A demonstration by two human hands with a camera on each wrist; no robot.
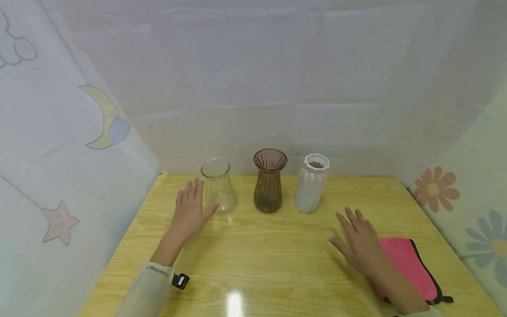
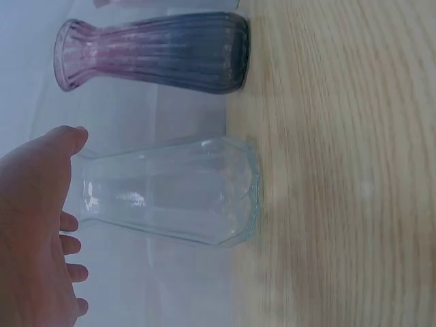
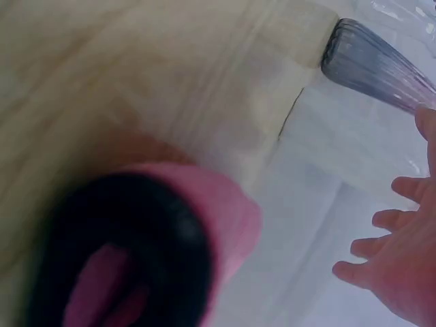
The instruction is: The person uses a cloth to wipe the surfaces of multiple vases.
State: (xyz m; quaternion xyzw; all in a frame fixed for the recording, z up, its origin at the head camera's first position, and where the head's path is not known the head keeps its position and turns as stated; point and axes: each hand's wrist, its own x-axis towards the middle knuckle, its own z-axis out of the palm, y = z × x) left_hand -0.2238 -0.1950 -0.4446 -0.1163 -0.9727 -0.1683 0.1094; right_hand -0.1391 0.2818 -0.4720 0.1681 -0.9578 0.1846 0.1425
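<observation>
My left hand (image 1: 190,213) is beside a clear glass vase (image 1: 222,193), fingers spread and holding nothing. In the left wrist view its thumb and fingers lie near the mouth of that vase (image 2: 170,191); whether they touch it I cannot tell. A ribbed purple-brown glass vase (image 1: 268,189) stands upright in the middle, and a white fluted vase (image 1: 310,189) stands to its right. My right hand (image 1: 362,244) hovers with straight, spread fingers over the left part of a pink cloth (image 1: 412,264) with black edging. Nothing is in that hand.
The wooden table (image 1: 253,255) carries the three vases in a row near its back edge. White sheeting (image 1: 253,88) rises behind it. Printed curtains with a moon (image 1: 104,116) and flowers (image 1: 433,189) hang at the sides.
</observation>
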